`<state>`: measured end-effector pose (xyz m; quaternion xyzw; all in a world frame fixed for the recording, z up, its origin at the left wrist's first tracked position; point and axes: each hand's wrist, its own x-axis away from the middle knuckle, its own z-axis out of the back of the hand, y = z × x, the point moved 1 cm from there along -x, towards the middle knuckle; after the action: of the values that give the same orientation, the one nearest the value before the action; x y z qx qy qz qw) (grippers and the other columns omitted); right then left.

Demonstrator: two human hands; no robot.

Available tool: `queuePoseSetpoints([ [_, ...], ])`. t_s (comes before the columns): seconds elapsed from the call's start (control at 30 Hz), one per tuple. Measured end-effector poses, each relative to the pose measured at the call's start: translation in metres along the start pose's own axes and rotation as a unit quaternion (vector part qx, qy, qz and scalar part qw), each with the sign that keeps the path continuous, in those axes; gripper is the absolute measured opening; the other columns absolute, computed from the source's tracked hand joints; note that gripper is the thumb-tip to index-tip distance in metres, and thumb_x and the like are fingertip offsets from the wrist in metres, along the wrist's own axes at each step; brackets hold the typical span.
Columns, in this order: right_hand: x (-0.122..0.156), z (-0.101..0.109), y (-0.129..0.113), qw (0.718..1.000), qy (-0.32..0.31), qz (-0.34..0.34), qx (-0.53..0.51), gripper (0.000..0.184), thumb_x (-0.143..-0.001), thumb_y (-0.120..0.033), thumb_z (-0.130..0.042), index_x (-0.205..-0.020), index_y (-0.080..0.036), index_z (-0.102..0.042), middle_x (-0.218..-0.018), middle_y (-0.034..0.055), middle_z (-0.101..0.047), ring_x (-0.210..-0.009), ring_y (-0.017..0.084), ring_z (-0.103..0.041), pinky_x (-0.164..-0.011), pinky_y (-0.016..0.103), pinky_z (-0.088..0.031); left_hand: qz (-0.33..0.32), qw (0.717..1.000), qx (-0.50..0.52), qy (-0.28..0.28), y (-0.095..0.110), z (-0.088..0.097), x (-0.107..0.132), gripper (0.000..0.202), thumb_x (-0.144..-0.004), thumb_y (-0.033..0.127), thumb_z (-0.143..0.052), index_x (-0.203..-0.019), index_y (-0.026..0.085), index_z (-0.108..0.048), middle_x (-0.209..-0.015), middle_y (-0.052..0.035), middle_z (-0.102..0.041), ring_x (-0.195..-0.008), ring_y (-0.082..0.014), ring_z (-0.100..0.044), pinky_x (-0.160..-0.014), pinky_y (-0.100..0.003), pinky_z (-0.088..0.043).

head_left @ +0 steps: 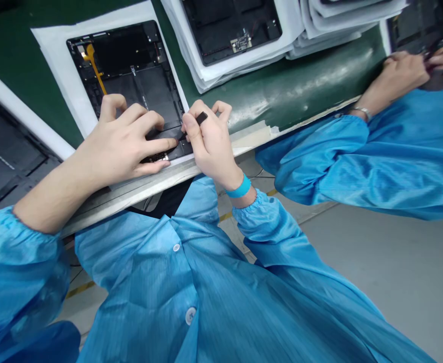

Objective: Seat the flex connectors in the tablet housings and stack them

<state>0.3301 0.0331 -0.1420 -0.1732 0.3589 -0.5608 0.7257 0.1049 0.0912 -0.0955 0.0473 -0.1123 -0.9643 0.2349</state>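
left hand: the left hand (125, 143) is being kept wide, and its spread fingers are being pressed on a black strip (166, 133).

right hand: the right hand (209, 143) is being kept narrow, and a small black tool (201, 118) is being pinched by the thumb and first finger. its tip is being held at the black strip.

things: the black strip is being held near the low edge of a black tablet frame (130, 75). the frame is being laid flat on a white sheet (51, 65). a yellow ribbon (92, 65) is being left at the frame's top corner, and a small shiny part (155, 158) is being shown just under the left hand.

how far: the frame is being left open, with its inside showing. the yellow ribbon is being left untouched. the end of the black strip is being hidden by the hands, so how much of it is down cannot be told.

rest: a pile of white sheets (342, 15) is being kept on the green desk (300, 85). another frame (231, 30) is being shown on white sheets, with a small board (241, 44) on it. a co-worker's hands (406, 70) are being kept busy at the far right, with something dark between them.
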Motion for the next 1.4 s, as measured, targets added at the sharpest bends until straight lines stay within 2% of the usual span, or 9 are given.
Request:
queuePoseSetpoints([
  [0.2, -0.001, 0.001, -0.003, 1.000, 0.009, 0.007, 0.021, 0.067, -0.122, -0.061, -0.008, -0.106, -0.025, -0.061, -0.103, 0.0066, -0.069, -0.104, 0.028, -0.070, -0.117, 0.059, -0.049, -0.005, 1.000, -0.004, 0.007, 0.000, -0.001, 0.001, 0.046, -0.120, 0.059, -0.048, -0.142, 0.036, -0.081, -0.144, -0.0135, -0.070, -0.137, -0.0438, -0.065, -0.119, -0.080, -0.037],
  [0.37, -0.001, 0.001, -0.009, 0.998, -0.001, 0.018, 0.056, 0.071, -0.120, -0.060, -0.003, -0.108, -0.024, -0.064, -0.105, 0.0097, -0.072, -0.106, 0.029, -0.070, -0.116, 0.060, -0.048, 0.003, 1.000, -0.021, -0.008, 0.000, 0.001, 0.001, 0.048, -0.121, 0.060, -0.045, -0.142, 0.036, -0.080, -0.146, -0.0129, -0.070, -0.137, -0.0415, -0.064, -0.120, -0.076, -0.037],
  [0.53, -0.001, 0.002, -0.014, 0.996, -0.027, 0.045, 0.076, 0.072, -0.120, -0.065, -0.004, -0.108, -0.026, -0.064, -0.103, 0.0051, -0.073, -0.110, 0.028, -0.071, -0.119, 0.064, -0.048, 0.005, 0.999, -0.042, -0.002, 0.002, -0.001, 0.004, 0.045, -0.121, 0.057, -0.046, -0.150, 0.035, -0.073, -0.145, -0.0123, -0.070, -0.137, -0.0398, -0.063, -0.120, -0.073, -0.039],
  [0.67, -0.002, 0.005, -0.006, 0.997, -0.042, 0.052, 0.044, 0.068, -0.122, -0.066, -0.011, -0.111, -0.027, -0.066, -0.104, 0.0034, -0.072, -0.110, 0.027, -0.072, -0.121, 0.065, -0.048, 0.023, 1.000, -0.012, 0.011, 0.004, -0.003, 0.006, 0.046, -0.119, 0.051, -0.054, -0.157, 0.032, -0.069, -0.149, -0.0144, -0.069, -0.140, -0.0430, -0.062, -0.121, -0.073, -0.041],
  [0.87, 0.000, 0.015, 0.007, 1.000, -0.003, -0.009, -0.023, 0.063, -0.122, -0.063, -0.017, -0.105, -0.028, -0.066, -0.103, 0.0054, -0.071, -0.104, 0.027, -0.072, -0.120, 0.060, -0.051, 0.028, 1.000, -0.002, 0.001, 0.008, -0.004, 0.007, 0.042, -0.119, 0.050, -0.056, -0.155, 0.034, -0.070, -0.151, -0.0131, -0.067, -0.145, -0.0440, -0.060, -0.123, -0.073, -0.041],
  [1.03, 0.000, 0.017, 0.004, 0.998, -0.033, -0.016, -0.045, 0.061, -0.122, -0.065, -0.020, -0.105, -0.029, -0.066, -0.103, 0.0048, -0.072, -0.102, 0.027, -0.073, -0.121, 0.061, -0.049, 0.021, 1.000, 0.013, 0.010, 0.008, -0.003, 0.009, 0.040, -0.121, 0.054, -0.051, -0.148, 0.033, -0.073, -0.148, -0.0085, -0.064, -0.146, -0.0444, -0.061, -0.123, -0.077, -0.041],
  [1.23, -0.001, 0.020, 0.002, 0.997, -0.055, -0.023, -0.055, 0.059, -0.122, -0.065, -0.021, -0.104, -0.029, -0.065, -0.105, 0.0048, -0.073, -0.102, 0.027, -0.073, -0.121, 0.060, -0.050, 0.005, 1.000, 0.013, 0.010, 0.009, -0.001, 0.010, 0.047, -0.123, 0.054, -0.040, -0.154, 0.033, -0.069, -0.147, -0.0057, -0.061, -0.149, -0.0447, -0.061, -0.124, -0.080, -0.039],
  [1.4, -0.002, 0.023, -0.005, 0.999, -0.030, 0.013, -0.033, 0.053, -0.123, -0.057, -0.022, -0.098, -0.028, -0.058, -0.099, 0.0041, -0.074, -0.091, 0.027, -0.072, -0.109, 0.055, -0.048, 0.015, 1.000, -0.002, 0.010, 0.013, 0.002, 0.008, 0.042, -0.122, 0.051, -0.046, -0.148, 0.032, -0.072, -0.144, -0.0079, -0.065, -0.141, -0.0438, -0.066, -0.120, -0.079, -0.043],
])
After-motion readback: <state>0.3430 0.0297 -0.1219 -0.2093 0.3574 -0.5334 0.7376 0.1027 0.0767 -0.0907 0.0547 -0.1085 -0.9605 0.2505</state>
